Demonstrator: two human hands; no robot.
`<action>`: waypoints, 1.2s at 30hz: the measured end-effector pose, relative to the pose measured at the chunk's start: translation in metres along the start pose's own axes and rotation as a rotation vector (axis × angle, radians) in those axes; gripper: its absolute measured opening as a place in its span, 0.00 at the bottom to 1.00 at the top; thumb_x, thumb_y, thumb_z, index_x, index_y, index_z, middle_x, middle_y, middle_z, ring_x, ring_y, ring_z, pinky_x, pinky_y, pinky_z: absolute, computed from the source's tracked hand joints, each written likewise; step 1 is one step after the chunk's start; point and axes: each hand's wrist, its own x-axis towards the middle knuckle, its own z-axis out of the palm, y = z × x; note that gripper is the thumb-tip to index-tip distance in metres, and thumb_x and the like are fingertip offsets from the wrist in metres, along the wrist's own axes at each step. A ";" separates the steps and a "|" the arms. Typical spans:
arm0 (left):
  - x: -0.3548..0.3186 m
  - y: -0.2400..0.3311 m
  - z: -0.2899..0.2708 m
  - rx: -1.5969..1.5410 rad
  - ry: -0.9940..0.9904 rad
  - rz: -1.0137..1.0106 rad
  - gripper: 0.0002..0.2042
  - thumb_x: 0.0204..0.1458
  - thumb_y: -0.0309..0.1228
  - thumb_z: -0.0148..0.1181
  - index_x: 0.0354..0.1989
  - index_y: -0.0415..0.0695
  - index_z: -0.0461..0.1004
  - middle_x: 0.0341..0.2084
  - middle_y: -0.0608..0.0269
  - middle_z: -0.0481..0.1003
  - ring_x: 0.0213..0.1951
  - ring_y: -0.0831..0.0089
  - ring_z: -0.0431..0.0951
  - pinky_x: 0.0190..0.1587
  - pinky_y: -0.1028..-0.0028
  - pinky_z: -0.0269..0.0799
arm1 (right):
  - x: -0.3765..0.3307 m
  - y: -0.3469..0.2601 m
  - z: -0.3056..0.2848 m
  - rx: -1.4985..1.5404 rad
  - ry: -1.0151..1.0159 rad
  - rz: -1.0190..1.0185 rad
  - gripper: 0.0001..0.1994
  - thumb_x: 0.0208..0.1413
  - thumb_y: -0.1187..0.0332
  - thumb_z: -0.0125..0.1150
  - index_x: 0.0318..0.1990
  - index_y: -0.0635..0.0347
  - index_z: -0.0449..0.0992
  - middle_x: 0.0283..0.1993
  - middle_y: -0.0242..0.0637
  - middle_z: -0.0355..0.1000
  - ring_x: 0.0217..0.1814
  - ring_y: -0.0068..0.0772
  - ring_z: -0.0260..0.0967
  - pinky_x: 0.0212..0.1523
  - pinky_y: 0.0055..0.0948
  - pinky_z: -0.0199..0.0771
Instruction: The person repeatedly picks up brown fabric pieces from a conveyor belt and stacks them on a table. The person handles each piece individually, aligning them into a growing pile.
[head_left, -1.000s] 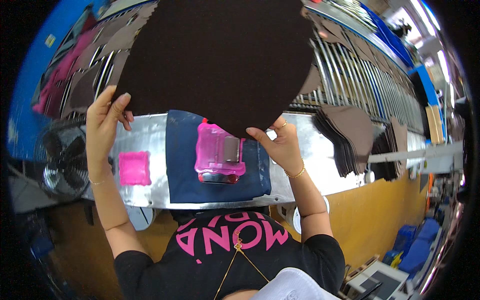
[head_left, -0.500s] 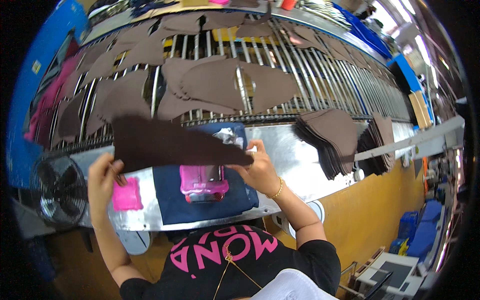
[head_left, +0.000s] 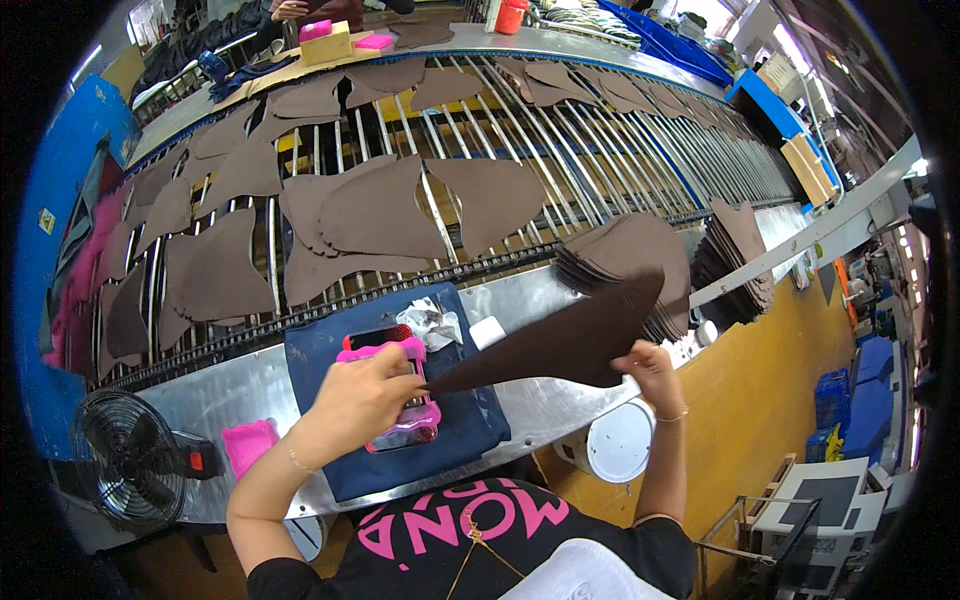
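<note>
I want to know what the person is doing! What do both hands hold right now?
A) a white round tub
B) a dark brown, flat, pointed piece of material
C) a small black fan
B: the left hand and the right hand grip opposite ends of the dark brown, flat, pointed piece of material.

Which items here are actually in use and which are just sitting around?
In use:
- dark brown cut piece, held by left hand and right hand
- pink device under the left hand
- blue mat

Sitting around:
- fan
- pink pad
- crumpled wrapper
- white bucket

Factory floor, roller conveyor (head_left: 560, 130), stacked leather pieces (head_left: 625, 255)
</note>
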 end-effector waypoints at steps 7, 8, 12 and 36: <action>0.036 0.000 -0.005 0.021 0.052 0.021 0.11 0.46 0.35 0.65 0.38 0.48 0.76 0.35 0.59 0.70 0.31 0.61 0.76 0.31 0.67 0.72 | 0.063 -0.020 -0.051 0.143 0.305 0.042 0.13 0.55 0.77 0.61 0.48 0.69 0.75 0.36 0.30 0.76 0.36 0.16 0.69 0.40 0.18 0.71; 0.034 -0.003 -0.010 0.027 0.069 -0.022 0.11 0.46 0.35 0.65 0.38 0.47 0.76 0.35 0.59 0.70 0.31 0.61 0.76 0.31 0.67 0.72 | 0.081 -0.021 -0.057 0.158 0.302 0.028 0.13 0.55 0.76 0.61 0.47 0.69 0.75 0.37 0.31 0.76 0.37 0.16 0.69 0.40 0.18 0.70; 0.011 -0.016 -0.024 0.011 0.172 -0.203 0.12 0.45 0.30 0.66 0.38 0.43 0.75 0.35 0.56 0.69 0.30 0.61 0.74 0.32 0.68 0.70 | 0.178 0.009 -0.076 -0.040 0.356 -0.013 0.14 0.55 0.72 0.62 0.48 0.70 0.75 0.39 0.33 0.76 0.40 0.19 0.70 0.43 0.20 0.70; -0.031 -0.038 -0.033 -0.025 0.355 -0.599 0.11 0.49 0.24 0.63 0.42 0.39 0.74 0.34 0.63 0.67 0.21 0.78 0.61 0.24 0.77 0.59 | 0.291 0.108 -0.019 -0.814 0.462 -0.094 0.13 0.51 0.59 0.64 0.43 0.50 0.80 0.53 0.33 0.70 0.55 0.39 0.67 0.54 0.49 0.62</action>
